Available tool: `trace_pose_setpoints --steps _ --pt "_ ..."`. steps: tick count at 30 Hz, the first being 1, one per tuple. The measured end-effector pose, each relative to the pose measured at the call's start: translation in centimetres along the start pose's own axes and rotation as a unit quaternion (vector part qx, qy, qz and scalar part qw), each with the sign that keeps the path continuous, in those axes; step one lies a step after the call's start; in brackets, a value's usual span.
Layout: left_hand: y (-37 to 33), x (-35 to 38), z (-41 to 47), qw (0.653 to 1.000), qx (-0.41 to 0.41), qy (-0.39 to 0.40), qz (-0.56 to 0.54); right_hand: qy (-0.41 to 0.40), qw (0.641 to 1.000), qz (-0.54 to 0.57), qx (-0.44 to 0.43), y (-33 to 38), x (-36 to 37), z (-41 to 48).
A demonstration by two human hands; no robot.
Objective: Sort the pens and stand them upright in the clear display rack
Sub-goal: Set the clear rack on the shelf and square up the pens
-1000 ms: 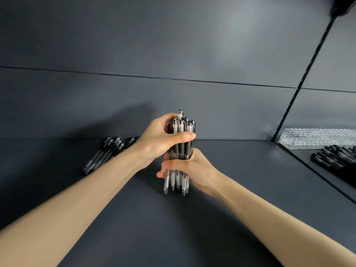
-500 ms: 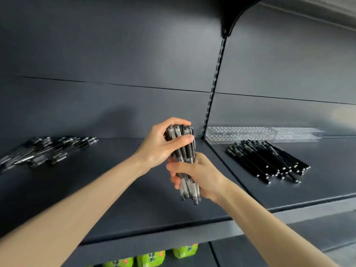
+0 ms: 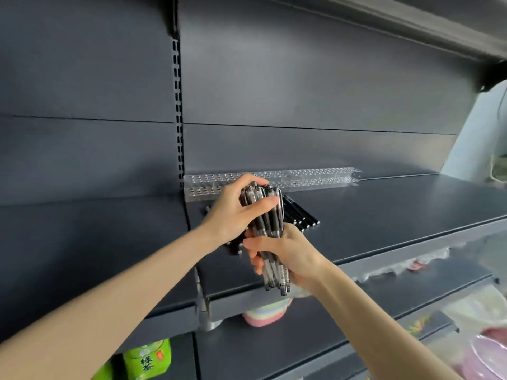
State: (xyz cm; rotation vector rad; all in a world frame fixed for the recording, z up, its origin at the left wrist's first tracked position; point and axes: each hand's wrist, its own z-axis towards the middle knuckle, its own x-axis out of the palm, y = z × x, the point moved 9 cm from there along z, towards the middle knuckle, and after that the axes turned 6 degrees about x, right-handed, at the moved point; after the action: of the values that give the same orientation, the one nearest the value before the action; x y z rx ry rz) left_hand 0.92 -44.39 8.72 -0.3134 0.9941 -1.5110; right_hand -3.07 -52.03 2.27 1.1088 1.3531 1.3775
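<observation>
Light is soft and fairly dim over the dark grey shelving, with a broad pale sheen on the back panel (image 3: 301, 86) above the middle. The brightest patch is the pale wall (image 3: 477, 138) at the far right, nearly washed out. The clear display rack (image 3: 315, 176) glints with small highlights. The left hand (image 3: 233, 212) and right hand (image 3: 290, 256) are evenly lit. The bundle of pens (image 3: 264, 215) they grip is slightly smeared. Deep shade lies under the shelf (image 3: 384, 212). The packaged goods (image 3: 480, 338) at the near right are blurred, and the shelf edges bow toward the right side.
</observation>
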Motion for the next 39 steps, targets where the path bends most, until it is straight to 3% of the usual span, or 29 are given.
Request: trace_pose_setpoints --steps 8,16,20,25,28,31,33,39 --pt "4.5 10.8 9.6 0.989 -0.070 0.032 -0.130 -0.037 0.999 -0.021 0.025 0.4 -13.7 3.2" --pt "10.3 21.7 18.4 0.986 -0.130 0.089 -0.062 -0.128 0.988 -0.060 0.058 -0.5 -28.2 5.9" --pt "12.9 25.9 21.6 0.978 -0.164 0.128 -0.007 -0.106 0.989 -0.093 0.048 -0.8 -33.4 7.4" --pt "14.1 29.5 23.9 0.977 -0.185 0.101 -0.013 -0.053 0.977 -0.208 0.003 0.1 -37.9 9.0" --pt "14.8 30.9 24.3 0.975 -0.209 0.081 0.003 -0.028 0.954 -0.297 0.010 -0.4 -40.4 10.0" --pt "15.2 31.5 24.6 0.974 -0.214 0.055 0.048 -0.072 0.866 -0.490 0.073 -1.9 -43.5 10.9" --pt "15.6 31.5 24.5 0.971 -0.223 0.036 0.081 -0.092 0.823 -0.555 0.075 -2.0 -44.6 11.1" --pt "16.5 32.8 24.4 0.959 -0.240 0.035 0.147 -0.056 0.819 -0.569 0.045 -3.2 -45.7 11.2"
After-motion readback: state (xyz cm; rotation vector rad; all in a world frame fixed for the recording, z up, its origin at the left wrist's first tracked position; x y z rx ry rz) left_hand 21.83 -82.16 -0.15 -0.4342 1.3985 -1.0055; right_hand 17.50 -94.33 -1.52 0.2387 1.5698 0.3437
